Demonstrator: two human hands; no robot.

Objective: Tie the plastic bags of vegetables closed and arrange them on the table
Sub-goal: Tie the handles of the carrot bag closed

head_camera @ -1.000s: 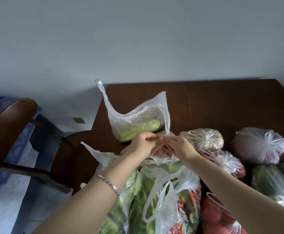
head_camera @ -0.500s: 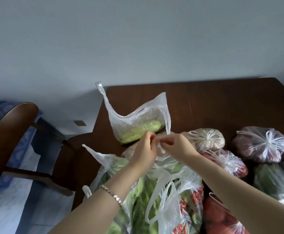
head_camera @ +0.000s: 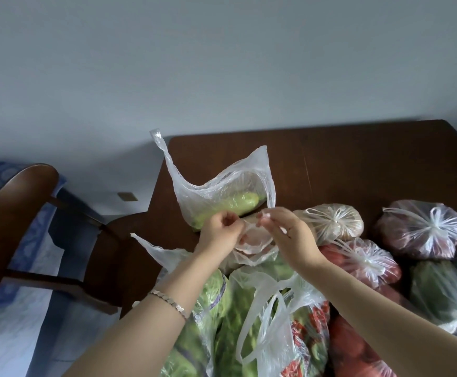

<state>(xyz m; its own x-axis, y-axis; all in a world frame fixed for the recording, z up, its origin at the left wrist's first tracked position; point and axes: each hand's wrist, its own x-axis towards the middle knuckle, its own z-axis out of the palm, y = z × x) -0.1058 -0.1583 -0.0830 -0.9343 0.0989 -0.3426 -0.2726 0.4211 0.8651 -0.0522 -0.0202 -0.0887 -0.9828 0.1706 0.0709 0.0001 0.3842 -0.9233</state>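
On desk (head_camera: 358, 159), near left edge: bag (head_camera: 253, 244), untied, beneath both grips.
Left grip (head_camera: 219, 235): pinches bag film.
Right grip (head_camera: 289, 236): pinches bag film.
Handling: likely light, soft, slippery; hold top corners.

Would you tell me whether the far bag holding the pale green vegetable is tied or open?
Open: the far bag gapes at its mouth, its two handles standing apart, unknotted.

On the table (head_camera: 358, 159), a small bag (head_camera: 251, 242) lay between the left hand (head_camera: 217, 235) and the right hand (head_camera: 289, 236), with the open bag (head_camera: 221, 197) just behind at 12 o'clock. Tied bags (head_camera: 330, 223) lay at 3 o'clock, and the chair (head_camera: 12, 213) stood at 9 o'clock.
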